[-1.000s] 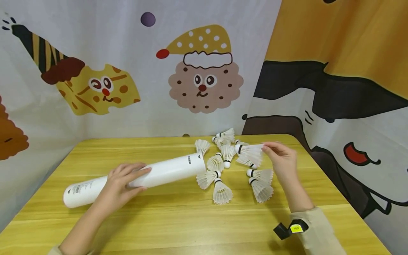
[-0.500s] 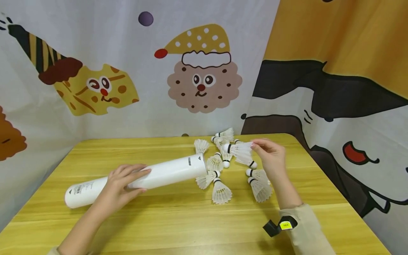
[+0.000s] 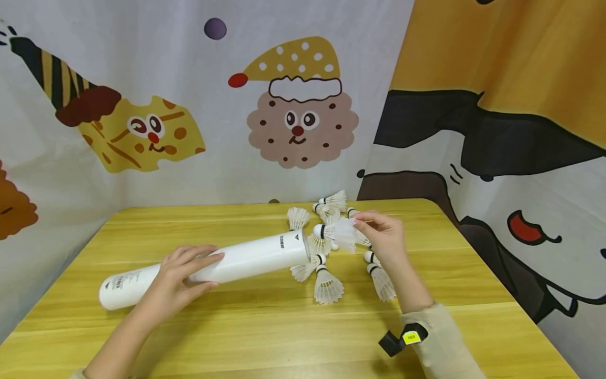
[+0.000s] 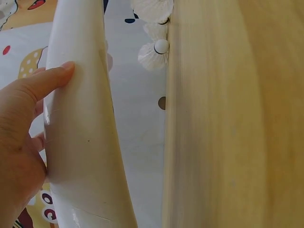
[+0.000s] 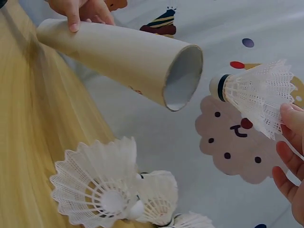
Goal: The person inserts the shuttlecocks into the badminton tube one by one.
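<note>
My left hand (image 3: pixel 182 276) grips a long white tube (image 3: pixel 255 257) around its middle, tilted so its right end is raised above the table. In the right wrist view the tube's near end (image 5: pixel 183 78) is uncapped and hollow. My right hand (image 3: pixel 385 237) pinches a white shuttlecock (image 3: pixel 338 231) by its skirt rim. Its round cork, with a dark band, points left toward the tube's mouth, a small gap apart. The left wrist view shows the thumb and fingers of my left hand (image 4: pixel 28 114) around the tube.
Several loose shuttlecocks (image 3: pixel 329 287) lie on the wooden table (image 3: pixel 265 337), behind and to the right of the tube's raised end. A printed curtain (image 3: pixel 189 63) hangs behind the table's far edge. A black strap device (image 3: pixel 402 339) sits on my right wrist.
My right hand has moved left with the shuttlecock, bringing its cork close to the tube's mouth. The left hand and tube have shifted only slightly to the right.
</note>
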Demonstrator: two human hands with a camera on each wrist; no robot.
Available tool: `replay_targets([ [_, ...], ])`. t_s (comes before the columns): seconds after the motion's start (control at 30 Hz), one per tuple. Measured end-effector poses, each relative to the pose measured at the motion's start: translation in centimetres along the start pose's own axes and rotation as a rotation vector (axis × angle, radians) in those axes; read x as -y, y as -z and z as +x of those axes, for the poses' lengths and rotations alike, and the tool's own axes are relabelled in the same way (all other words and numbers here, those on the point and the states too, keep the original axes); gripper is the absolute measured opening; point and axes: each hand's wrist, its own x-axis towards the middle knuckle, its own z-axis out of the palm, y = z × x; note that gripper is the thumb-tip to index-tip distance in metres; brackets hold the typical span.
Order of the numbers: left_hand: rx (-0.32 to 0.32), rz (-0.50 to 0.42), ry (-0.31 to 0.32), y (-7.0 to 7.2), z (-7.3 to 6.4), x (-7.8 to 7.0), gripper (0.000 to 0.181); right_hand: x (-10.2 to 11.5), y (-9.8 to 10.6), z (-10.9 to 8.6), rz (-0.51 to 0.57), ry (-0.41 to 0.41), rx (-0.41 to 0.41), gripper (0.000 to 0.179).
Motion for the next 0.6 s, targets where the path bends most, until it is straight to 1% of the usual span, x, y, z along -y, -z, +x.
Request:
replay_targets([
  [0.07,0.001,-0.001,0.003,0.0,0.0,0.0,0.055,-0.2,-0.3,-0.1,-0.005,-0.012,0.013,0.010],
  [0.17,-0.001,-0.004,0.002,0.0,0.0,0.0,0.065,-0.4,-0.7,-0.2,-0.011,-0.022,0.027,0.011],
  [0.27,-0.002,-0.015,0.000,0.0,0.0,-0.1,0.068,-0.6,-1.1,-0.3,-0.018,-0.020,0.034,0.009],
  [0.47,-0.004,-0.026,0.000,-0.1,-0.1,0.0,0.069,-0.7,-1.8,-0.5,0.001,0.001,0.059,0.009],
  [0.6,-0.003,-0.033,0.000,-0.1,-0.1,-0.1,0.070,-0.8,-2.2,-0.6,-0.011,-0.007,0.068,0.009],
])
